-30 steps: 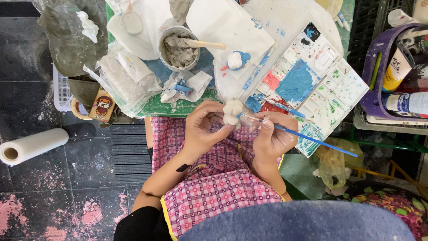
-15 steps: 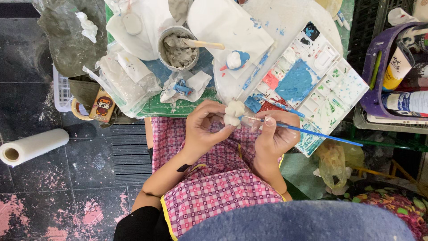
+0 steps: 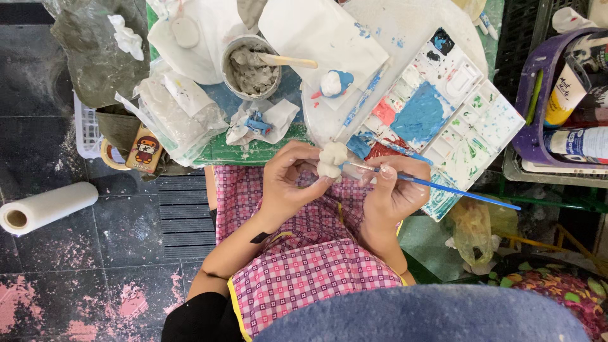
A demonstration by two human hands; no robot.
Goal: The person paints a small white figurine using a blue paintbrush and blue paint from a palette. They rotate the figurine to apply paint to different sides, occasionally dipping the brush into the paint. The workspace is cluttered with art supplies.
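Head view: our left hand (image 3: 288, 183) grips a small white clay figurine (image 3: 331, 159) over our lap; right hand (image 3: 392, 190) pinches a thin blue-handled paintbrush (image 3: 437, 185), tip seemingly touching it. Advice: brace wrists, use light strokes beside the paint-smeared white plastic palette (image 3: 456, 114).

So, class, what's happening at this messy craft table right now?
A person in a pink checked apron holds a small white clay figure in the left hand and touches a blue-handled paintbrush, held in the right hand, to it. Just beyond the hands lies a paint palette smeared with blue and red, and a cup of grey clay stands farther back.
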